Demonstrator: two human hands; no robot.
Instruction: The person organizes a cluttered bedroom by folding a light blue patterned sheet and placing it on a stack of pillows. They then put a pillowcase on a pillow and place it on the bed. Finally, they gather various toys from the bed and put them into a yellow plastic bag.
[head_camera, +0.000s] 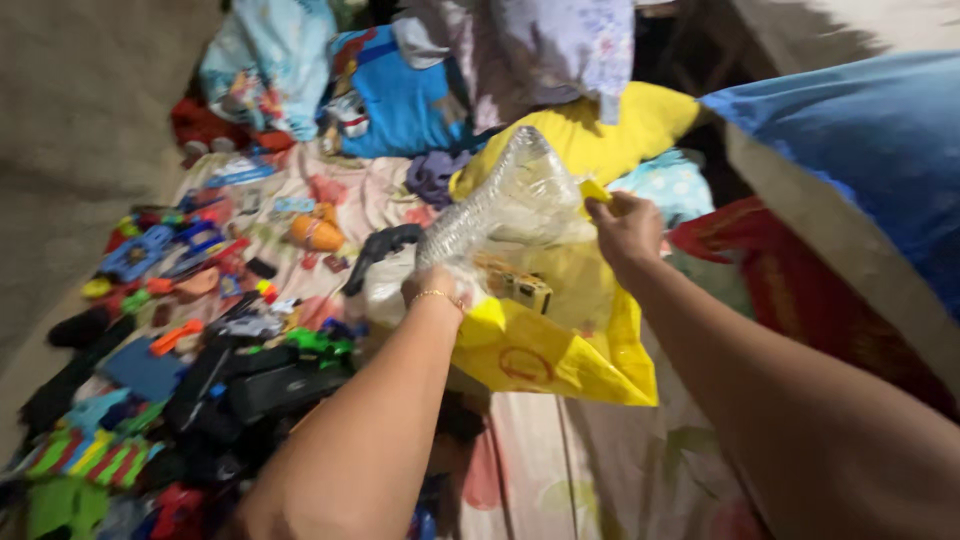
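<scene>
A clear and yellow plastic bag (545, 345) is held up over a bed between both hands. My left hand (435, 285), with a thin gold bracelet at the wrist, grips the bag's near left edge. My right hand (625, 228) pinches the bag's upper right rim. Inside the bag lies a small yellow toy vehicle (520, 285). A black toy (380, 250) sits just left of the bag on the sheet.
Several plastic toys (210, 330) are heaped on the pink floral sheet (590, 470) to the left. A yellow pillow (610, 130) and a blue printed pillow (400, 95) lie behind the bag. A big blue cushion (870, 150) rises at the right.
</scene>
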